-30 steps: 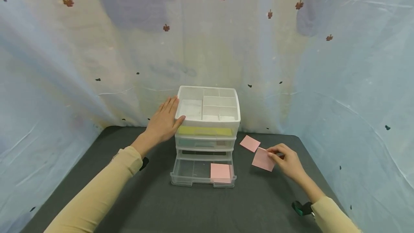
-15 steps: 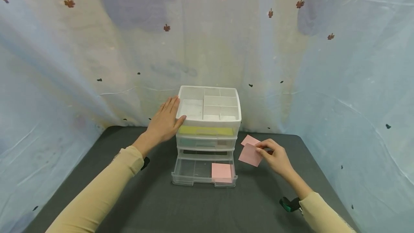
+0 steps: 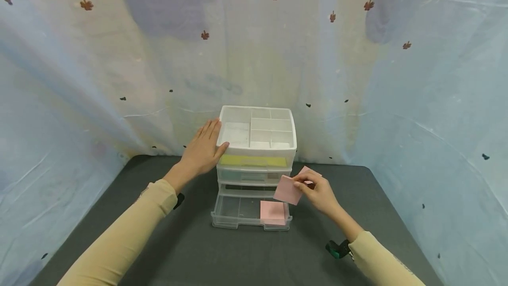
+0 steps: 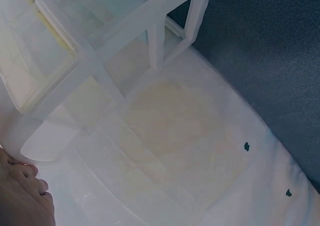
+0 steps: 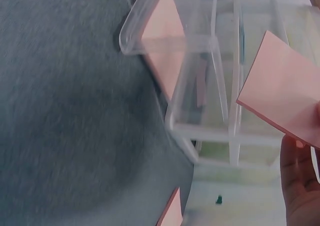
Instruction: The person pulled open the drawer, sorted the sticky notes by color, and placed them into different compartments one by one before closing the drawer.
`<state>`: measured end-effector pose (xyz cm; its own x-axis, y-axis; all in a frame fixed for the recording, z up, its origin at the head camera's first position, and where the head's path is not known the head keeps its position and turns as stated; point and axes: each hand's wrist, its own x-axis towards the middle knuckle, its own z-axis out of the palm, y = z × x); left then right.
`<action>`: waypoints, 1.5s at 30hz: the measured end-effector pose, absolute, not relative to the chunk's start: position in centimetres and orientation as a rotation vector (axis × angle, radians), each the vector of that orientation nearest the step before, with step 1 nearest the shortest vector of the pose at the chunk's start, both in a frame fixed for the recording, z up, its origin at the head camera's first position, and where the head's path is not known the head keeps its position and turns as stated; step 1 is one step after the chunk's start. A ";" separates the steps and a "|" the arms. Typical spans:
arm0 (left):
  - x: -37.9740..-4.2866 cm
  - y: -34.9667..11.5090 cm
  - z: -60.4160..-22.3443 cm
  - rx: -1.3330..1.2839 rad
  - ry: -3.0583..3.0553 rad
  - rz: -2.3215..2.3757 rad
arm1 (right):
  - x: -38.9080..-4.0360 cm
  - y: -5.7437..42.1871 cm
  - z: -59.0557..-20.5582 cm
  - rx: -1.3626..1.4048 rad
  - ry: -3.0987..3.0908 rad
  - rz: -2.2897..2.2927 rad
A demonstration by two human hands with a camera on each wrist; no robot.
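A white organizer (image 3: 258,150) with clear drawers stands on the dark table. My left hand (image 3: 199,151) rests against its upper left edge, fingers stretched out along the side and thumb over the front corner. The bottom drawer (image 3: 225,221) is pulled out, with a pink sticky note pad (image 3: 272,213) lying in its right part. Between thumb and fingers, my right hand (image 3: 320,194) pinches another pink sticky note pad (image 3: 286,190), raised just beyond the drawer's right side. A third pink pad (image 3: 304,169) lies on the table, partly hidden behind the right hand.
Divided compartments (image 3: 271,123) form the organizer's top. Something yellow (image 3: 252,161) shows through the upper drawer, and small items show in the middle one (image 3: 254,175). Behind the table (image 3: 190,250) hangs a patterned cloth (image 3: 254,56), which also runs along both sides.
My right hand has carried the pinched pink pad leftward, from beside the loose pad on the table to the drawer's right side. My left hand has stayed on the organizer.
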<state>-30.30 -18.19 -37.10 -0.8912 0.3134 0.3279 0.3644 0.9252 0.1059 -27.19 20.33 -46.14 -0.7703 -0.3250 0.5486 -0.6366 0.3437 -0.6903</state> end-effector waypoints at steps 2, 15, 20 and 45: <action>-30.2 -18.1 -37.1 -0.496 -2.773 -0.228 | -27.2 19.6 -46.2 0.873 -2.311 1.398; -30.2 -18.0 -37.1 -0.484 -2.784 -0.227 | -27.3 15.9 -47.4 0.945 -2.322 1.454; -30.2 -18.1 -37.1 -0.482 -2.782 -0.224 | -27.1 14.6 -47.7 0.948 -2.347 1.445; -30.4 -18.2 -37.1 -0.491 -2.787 -0.234 | -26.8 9.8 -49.0 1.043 -2.544 1.364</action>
